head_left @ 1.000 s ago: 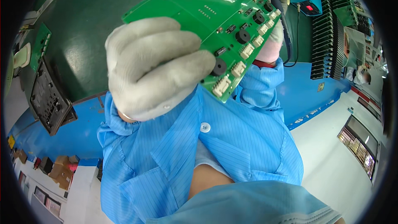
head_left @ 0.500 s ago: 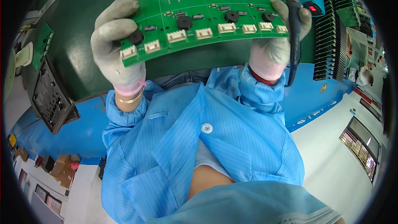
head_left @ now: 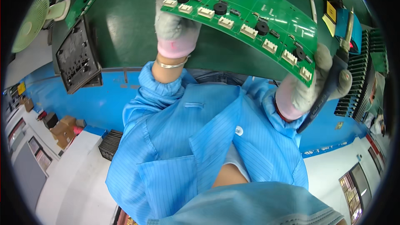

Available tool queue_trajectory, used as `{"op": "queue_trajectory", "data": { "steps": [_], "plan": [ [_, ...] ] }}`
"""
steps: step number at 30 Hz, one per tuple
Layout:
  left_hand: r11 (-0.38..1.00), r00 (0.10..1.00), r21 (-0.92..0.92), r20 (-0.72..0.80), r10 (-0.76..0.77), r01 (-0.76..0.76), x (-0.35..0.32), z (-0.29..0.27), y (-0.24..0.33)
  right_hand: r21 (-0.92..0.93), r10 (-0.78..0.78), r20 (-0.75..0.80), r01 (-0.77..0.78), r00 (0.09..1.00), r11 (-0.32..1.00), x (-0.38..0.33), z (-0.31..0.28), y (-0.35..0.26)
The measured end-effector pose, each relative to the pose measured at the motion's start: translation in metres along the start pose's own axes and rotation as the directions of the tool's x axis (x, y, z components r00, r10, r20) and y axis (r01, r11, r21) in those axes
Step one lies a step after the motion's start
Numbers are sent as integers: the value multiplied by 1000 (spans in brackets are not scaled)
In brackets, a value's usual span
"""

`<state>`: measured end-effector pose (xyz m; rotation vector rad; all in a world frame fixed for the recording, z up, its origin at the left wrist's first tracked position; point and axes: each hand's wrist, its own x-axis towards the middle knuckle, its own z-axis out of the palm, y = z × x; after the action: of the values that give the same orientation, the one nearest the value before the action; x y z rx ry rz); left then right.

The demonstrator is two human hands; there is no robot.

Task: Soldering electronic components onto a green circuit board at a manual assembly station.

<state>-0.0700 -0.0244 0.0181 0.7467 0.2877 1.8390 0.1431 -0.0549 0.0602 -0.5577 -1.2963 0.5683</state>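
Observation:
I hold a long green circuit board up over the green work mat with both gloved hands. White connectors and round black parts line its near edge. My left hand grips the board's left end. My right hand pinches the lower right corner and also holds a dark blue soldering iron, whose handle points down. The board slopes down toward the right.
A black fixture tray and a second green board lie at the mat's left. A small fan stands at far left. A blue soldering station and stacked dark boards are at right. Cardboard boxes sit on the floor.
The board went from close under my left hand to being stretched out between both hands. It now sits further right, with its right end dipped lower.

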Motion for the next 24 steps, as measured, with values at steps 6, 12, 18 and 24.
{"op": "queue_trajectory", "data": {
  "steps": [6,12,18,24],
  "plan": [
    [998,993,33,109,45,-49,6,-11,-6,52,42,-10,-41,999,998,-7,-6,2],
    [987,960,62,250,128,-148,12,-17,-8,78,98,-60,-94,993,993,-2,8,-6],
    [993,954,-6,278,112,-115,15,-16,-15,129,57,0,-57,998,990,-6,2,-5],
    [995,979,-101,204,25,-4,13,-12,-11,228,106,-15,-100,994,969,-6,8,-10]
  ]
}}
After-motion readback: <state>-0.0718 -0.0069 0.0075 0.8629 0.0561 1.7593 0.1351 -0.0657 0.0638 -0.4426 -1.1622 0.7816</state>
